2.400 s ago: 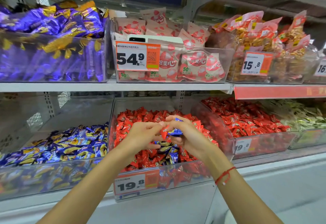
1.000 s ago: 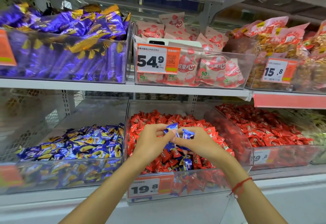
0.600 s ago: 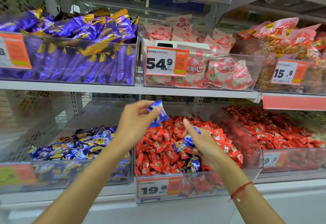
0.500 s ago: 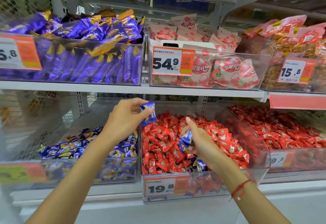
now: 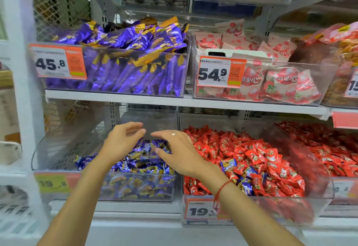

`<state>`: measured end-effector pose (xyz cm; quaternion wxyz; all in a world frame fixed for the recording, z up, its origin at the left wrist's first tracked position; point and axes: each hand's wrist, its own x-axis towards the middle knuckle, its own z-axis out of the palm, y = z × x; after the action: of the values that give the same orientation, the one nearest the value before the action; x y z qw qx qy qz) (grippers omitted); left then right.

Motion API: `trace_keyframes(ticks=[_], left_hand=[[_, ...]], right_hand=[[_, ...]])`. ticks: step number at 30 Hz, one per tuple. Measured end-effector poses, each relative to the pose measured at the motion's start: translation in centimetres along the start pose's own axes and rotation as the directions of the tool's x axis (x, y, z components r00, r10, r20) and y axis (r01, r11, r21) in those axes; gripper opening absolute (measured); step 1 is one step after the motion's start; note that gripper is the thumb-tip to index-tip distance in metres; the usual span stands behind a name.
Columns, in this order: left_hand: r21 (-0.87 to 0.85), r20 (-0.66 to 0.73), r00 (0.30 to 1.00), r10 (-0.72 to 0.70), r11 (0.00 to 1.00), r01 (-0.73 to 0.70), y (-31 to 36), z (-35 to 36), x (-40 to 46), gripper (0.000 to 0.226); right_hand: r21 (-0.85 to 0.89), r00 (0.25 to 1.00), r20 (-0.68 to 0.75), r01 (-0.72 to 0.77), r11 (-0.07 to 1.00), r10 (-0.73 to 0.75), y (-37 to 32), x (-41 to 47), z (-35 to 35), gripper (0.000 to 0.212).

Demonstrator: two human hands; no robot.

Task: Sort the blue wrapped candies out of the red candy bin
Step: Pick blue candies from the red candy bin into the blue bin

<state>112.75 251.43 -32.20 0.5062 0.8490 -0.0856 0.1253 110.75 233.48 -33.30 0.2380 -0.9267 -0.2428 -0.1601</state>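
Both of my hands hover over the clear bin of blue wrapped candies (image 5: 135,185) on the lower shelf. My left hand (image 5: 121,144) is open with fingers spread and holds nothing. My right hand (image 5: 178,152) is open too, palm down, empty. Right of them stands the red candy bin (image 5: 271,205), heaped with red wrapped candies (image 5: 251,154). A few blue wrapped candies (image 5: 229,164) lie among the red ones near its front left.
The shelf above carries a bin of purple packets (image 5: 120,67) and a bin of pink strawberry packs (image 5: 271,83). A second bin of red candies (image 5: 333,148) sits at far right. Price tags (image 5: 201,210) hang on the bin fronts.
Both hands moved left from the red bin to over the blue bin. The blue candies they held are gone from the fingers, which are now spread apart.
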Motion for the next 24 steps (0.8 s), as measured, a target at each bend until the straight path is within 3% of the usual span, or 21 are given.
trace_keyframes(ticks=[4,7,9,13,15,18,24], left_hand=[[0.094,-0.071,0.992,0.101,0.991,-0.094,1.5,1.5,-0.1,0.016],[0.197,-0.095,0.979,0.180,0.967,-0.159,4.2,3.8,-1.3,0.018],[0.247,-0.034,0.969,0.246,0.941,-0.230,6.3,6.0,-2.4,0.019],[0.330,0.237,0.894,0.379,0.835,-0.441,9.1,11.0,-4.1,0.022],[0.357,0.390,0.845,0.366,0.786,-0.505,9.4,13.8,-3.6,0.027],[0.450,0.557,0.798,0.230,0.724,-0.522,8.8,17.8,-2.0,0.031],[0.720,0.541,0.835,0.097,0.459,-0.520,8.1,22.0,-0.5,0.021]], right_hand=[[0.026,0.998,-0.061,0.015,1.000,-0.014,1.3,-2.2,-2.2,0.030],[0.032,0.992,-0.079,-0.094,0.995,0.096,3.9,-5.0,-5.3,0.022],[0.045,0.975,-0.053,-0.213,0.976,0.215,6.3,-7.2,-8.0,0.017],[-0.010,0.926,-0.077,-0.372,0.928,0.370,10.4,-10.8,-11.4,0.019],[-0.050,0.896,-0.078,-0.442,0.895,0.438,11.7,-11.6,-12.0,0.019],[-0.132,0.882,-0.014,-0.468,0.874,0.470,12.6,-11.9,-12.3,0.016],[-0.467,0.877,0.000,-0.424,0.776,0.480,13.0,-11.4,-10.0,0.017]])
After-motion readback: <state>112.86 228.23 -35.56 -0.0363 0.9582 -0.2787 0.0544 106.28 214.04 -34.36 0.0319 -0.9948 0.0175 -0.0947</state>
